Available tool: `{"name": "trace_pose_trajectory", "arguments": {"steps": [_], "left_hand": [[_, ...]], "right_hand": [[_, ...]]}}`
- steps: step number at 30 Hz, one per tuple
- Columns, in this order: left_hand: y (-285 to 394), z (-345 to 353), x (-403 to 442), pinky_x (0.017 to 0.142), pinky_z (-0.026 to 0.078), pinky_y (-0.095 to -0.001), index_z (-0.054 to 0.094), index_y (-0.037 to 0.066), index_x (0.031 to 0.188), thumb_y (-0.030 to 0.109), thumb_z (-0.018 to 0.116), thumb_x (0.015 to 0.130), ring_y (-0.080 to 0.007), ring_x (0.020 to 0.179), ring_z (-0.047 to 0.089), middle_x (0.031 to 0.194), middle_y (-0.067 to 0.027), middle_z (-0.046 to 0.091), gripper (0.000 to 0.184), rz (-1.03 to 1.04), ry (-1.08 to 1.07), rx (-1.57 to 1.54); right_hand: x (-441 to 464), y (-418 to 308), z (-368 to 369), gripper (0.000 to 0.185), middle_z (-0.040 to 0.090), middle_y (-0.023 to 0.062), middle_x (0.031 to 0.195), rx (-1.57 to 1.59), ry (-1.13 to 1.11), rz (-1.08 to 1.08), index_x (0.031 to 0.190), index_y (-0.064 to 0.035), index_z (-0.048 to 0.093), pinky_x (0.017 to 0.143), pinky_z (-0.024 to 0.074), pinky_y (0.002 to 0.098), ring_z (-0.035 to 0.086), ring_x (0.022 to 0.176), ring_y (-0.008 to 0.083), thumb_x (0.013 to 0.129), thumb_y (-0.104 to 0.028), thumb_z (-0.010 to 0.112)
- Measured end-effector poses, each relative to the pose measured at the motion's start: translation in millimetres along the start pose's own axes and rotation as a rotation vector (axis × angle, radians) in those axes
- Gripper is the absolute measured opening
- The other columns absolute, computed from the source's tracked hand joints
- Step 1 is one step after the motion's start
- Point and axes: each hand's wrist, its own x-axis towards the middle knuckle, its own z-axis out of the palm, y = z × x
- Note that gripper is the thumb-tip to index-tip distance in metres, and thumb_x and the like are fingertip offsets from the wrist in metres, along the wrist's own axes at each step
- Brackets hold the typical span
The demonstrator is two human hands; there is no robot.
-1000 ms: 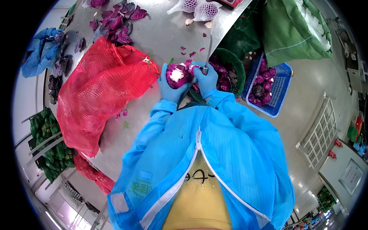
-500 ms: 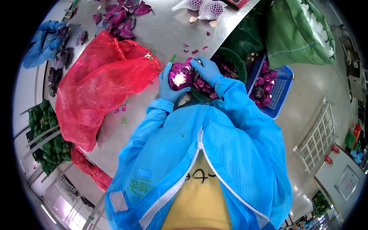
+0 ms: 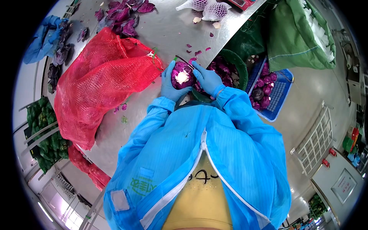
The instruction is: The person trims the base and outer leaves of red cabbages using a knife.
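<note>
My left hand point(image 3: 172, 85), in a blue glove, cups a red cabbage point(image 3: 179, 71) from the left and below. The white cut stem end faces up. My gloved right hand point(image 3: 209, 80) is closed at the cabbage's right side around a thin dark knife point(image 3: 185, 62), whose slim blade reaches across the top of the head. A small green tip point(image 3: 175, 58) shows by my left fingertips; what it belongs to is unclear. Below and right of my right hand, purple leaves point(image 3: 224, 71) fill a dark green container point(image 3: 242, 71).
A red mesh sack point(image 3: 103, 84) lies left on the metal table point(image 3: 165, 30). Loose cabbage leaves point(image 3: 119, 19) and net-wrapped cabbages point(image 3: 215, 11) are farther back. To the right stand a blue crate point(image 3: 281, 90) of purple heads and a green sack point(image 3: 293, 42).
My right hand has turned and moved slightly down and right, and the dark blade now shows over the cabbage's top. My left hand keeps its hold; the whole view has shifted slightly.
</note>
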Motion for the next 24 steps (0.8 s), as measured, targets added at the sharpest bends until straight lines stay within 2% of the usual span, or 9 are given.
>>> {"name": "trace_pose_trajectory", "arguments": {"steps": [3, 6, 8, 13, 16, 18, 20, 22, 24], "left_hand": [[-4.9, 1.7, 0.7, 0.105, 0.037, -0.0400, 0.028, 0.009, 0.144, 0.020, 0.089, 0.046, -0.0321, 0.122, 0.043, 0.131, -0.0175, 0.038, 0.115, 0.076, 0.008, -0.019], [-2.4, 1.9, 0.7, 0.107, 0.036, -0.0402, 0.027, 0.008, 0.143, 0.019, 0.089, 0.047, -0.0322, 0.124, 0.042, 0.134, -0.0180, 0.037, 0.115, -0.015, -0.027, -0.148], [1.7, 0.1, 0.5, 0.106, 0.036, -0.0404, 0.027, 0.008, 0.144, 0.019, 0.089, 0.047, -0.0323, 0.124, 0.042, 0.134, -0.0182, 0.037, 0.115, 0.024, -0.019, -0.074], [6.8, 2.0, -1.4, 0.105, 0.037, -0.0412, 0.025, 0.007, 0.144, 0.019, 0.088, 0.048, -0.0333, 0.123, 0.042, 0.133, -0.0190, 0.036, 0.115, 0.030, 0.000, -0.028], [9.6, 3.4, -3.2, 0.104, 0.040, -0.0407, 0.027, 0.012, 0.144, 0.018, 0.087, 0.049, -0.0355, 0.123, 0.042, 0.135, -0.0199, 0.035, 0.113, 0.014, 0.034, 0.012], [11.0, 4.1, -2.1, 0.103, 0.040, -0.0416, 0.027, 0.011, 0.143, 0.022, 0.089, 0.049, -0.0367, 0.123, 0.042, 0.135, -0.0203, 0.035, 0.113, -0.063, 0.034, 0.001], [-4.4, 3.2, -7.5, 0.103, 0.040, -0.0418, 0.028, 0.010, 0.143, 0.026, 0.090, 0.049, -0.0370, 0.123, 0.042, 0.136, -0.0198, 0.035, 0.114, 0.269, 0.038, 0.115], [-1.3, 4.9, -9.1, 0.103, 0.039, -0.0424, 0.028, 0.010, 0.143, 0.029, 0.090, 0.049, -0.0363, 0.123, 0.041, 0.136, -0.0190, 0.035, 0.114, 0.224, 0.047, 0.088], [1.9, 6.0, -10.7, 0.104, 0.039, -0.0428, 0.029, 0.010, 0.142, 0.026, 0.090, 0.049, -0.0359, 0.124, 0.041, 0.136, -0.0184, 0.035, 0.113, 0.098, 0.071, 0.057]], "right_hand": [[1.3, -4.5, 0.3, 0.050, 0.064, 0.0231, 0.097, -0.079, 0.024, 0.013, 0.141, -0.0260, 0.037, 0.077, 0.0495, 0.0476, 0.062, 0.086, 0.0400, 0.096, -0.048, 0.033], [1.9, -13.5, -3.9, 0.048, 0.066, 0.0203, 0.093, -0.188, 0.021, 0.059, 0.139, -0.0271, 0.039, 0.075, 0.0505, 0.0471, 0.063, 0.083, 0.0385, 0.096, -0.048, 0.033], [3.2, -20.0, -6.1, 0.046, 0.067, 0.0181, 0.091, -0.287, 0.042, 0.075, 0.137, -0.0280, 0.042, 0.072, 0.0513, 0.0464, 0.064, 0.080, 0.0372, 0.096, -0.048, 0.033], [6.6, -25.6, -11.0, 0.044, 0.067, 0.0172, 0.094, -0.296, 0.036, 0.074, 0.134, -0.0288, 0.046, 0.073, 0.0513, 0.0457, 0.064, 0.084, 0.0356, 0.096, -0.048, 0.033], [11.6, -23.6, -9.1, 0.043, 0.066, 0.0164, 0.098, -0.265, 0.058, 0.070, 0.131, -0.0288, 0.049, 0.076, 0.0509, 0.0458, 0.064, 0.088, 0.0356, 0.096, -0.048, 0.033], [19.6, -16.7, -9.6, 0.043, 0.066, 0.0160, 0.100, -0.233, 0.081, 0.069, 0.130, -0.0284, 0.051, 0.077, 0.0506, 0.0458, 0.063, 0.090, 0.0361, 0.096, -0.048, 0.033], [33.7, -1.0, -16.3, 0.044, 0.064, 0.0158, 0.105, -0.181, 0.197, 0.134, 0.126, -0.0258, 0.055, 0.081, 0.0497, 0.0463, 0.061, 0.094, 0.0376, 0.095, -0.050, 0.034], [38.3, -2.5, -26.6, 0.045, 0.063, 0.0157, 0.109, -0.150, 0.187, 0.144, 0.124, -0.0233, 0.057, 0.084, 0.0484, 0.0464, 0.059, 0.097, 0.0388, 0.094, -0.050, 0.035], [28.8, -3.9, -23.3, 0.044, 0.062, 0.0168, 0.110, -0.120, 0.122, 0.025, 0.121, -0.0196, 0.058, 0.085, 0.0475, 0.0462, 0.059, 0.099, 0.0387, 0.094, -0.048, 0.038]]}}
